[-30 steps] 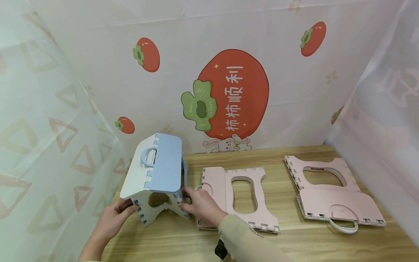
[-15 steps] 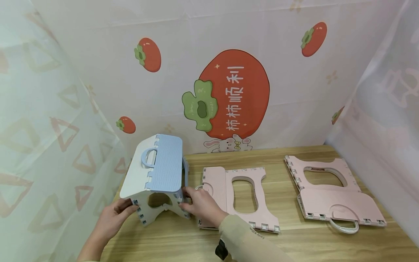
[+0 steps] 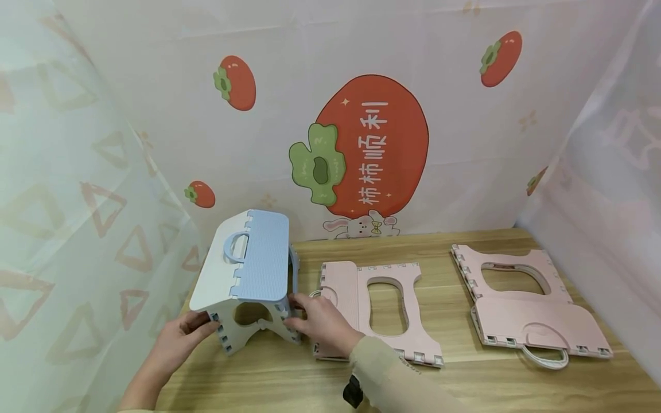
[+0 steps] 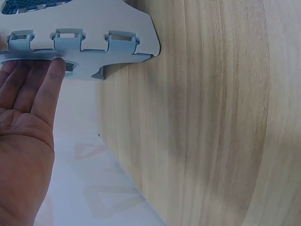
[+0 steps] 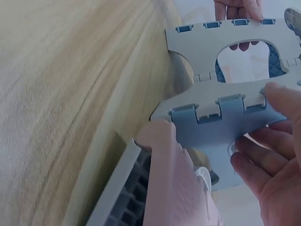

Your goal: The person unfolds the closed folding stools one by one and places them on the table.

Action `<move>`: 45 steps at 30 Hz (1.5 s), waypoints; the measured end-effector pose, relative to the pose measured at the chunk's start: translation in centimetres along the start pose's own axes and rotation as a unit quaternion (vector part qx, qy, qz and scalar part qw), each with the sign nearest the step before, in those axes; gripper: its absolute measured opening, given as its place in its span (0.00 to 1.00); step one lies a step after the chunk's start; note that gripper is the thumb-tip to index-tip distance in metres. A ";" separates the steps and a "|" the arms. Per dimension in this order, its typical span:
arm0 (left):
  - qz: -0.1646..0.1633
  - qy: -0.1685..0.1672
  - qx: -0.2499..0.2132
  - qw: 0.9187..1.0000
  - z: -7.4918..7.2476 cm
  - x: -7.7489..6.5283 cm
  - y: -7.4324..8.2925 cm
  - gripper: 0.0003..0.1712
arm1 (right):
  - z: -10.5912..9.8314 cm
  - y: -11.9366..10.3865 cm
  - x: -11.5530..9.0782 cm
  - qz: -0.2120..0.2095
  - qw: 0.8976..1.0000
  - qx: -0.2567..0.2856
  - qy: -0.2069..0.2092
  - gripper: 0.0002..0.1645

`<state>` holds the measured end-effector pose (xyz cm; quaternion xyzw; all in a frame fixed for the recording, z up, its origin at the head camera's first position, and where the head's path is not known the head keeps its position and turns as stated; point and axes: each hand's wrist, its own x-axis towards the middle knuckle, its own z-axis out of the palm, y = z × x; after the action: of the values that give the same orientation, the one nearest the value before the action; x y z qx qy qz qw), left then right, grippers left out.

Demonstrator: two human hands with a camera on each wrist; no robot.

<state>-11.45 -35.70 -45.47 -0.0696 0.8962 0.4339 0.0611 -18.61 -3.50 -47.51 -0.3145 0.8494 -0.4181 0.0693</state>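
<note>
A blue and white folding stool point(image 3: 262, 252) stands on its legs at the left of the table in the head view. Its top is bent along the middle hinge into a low ridge, and a small blue handle loop point(image 3: 235, 248) lies there. My left hand point(image 3: 178, 344) grips the left leg panel's near edge; in the right wrist view its fingertips show inside the panel's cutout. With thumb in front and fingers behind, my right hand point(image 3: 325, 324) holds the right leg panel. In the left wrist view the left fingers go out of sight behind the panel.
Right beside the stool lies a pink folding stool point(image 3: 413, 312), folded flat, close under my right wrist. Another flat pink stool point(image 3: 539, 318) is farther right, its handle toward me. Printed cloth walls point(image 3: 444, 189) border the wooden table point(image 3: 496, 381) at back and sides.
Both hands keep the same hold on the blue and white stool. The whole head view has shifted very slightly; the stools have not visibly moved.
</note>
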 end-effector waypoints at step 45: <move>0.293 0.030 0.191 0.937 -2.5 0.7 10.7 0.39 | -5.2 -5.7 2.9 -0.104 0.990 -0.094 -0.023 0.44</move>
<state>-14.17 -31.14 -35.84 0.1957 0.9442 0.2514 -0.0832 -20.16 -4.32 -39.49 -0.4154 0.8461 -0.3336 0.0152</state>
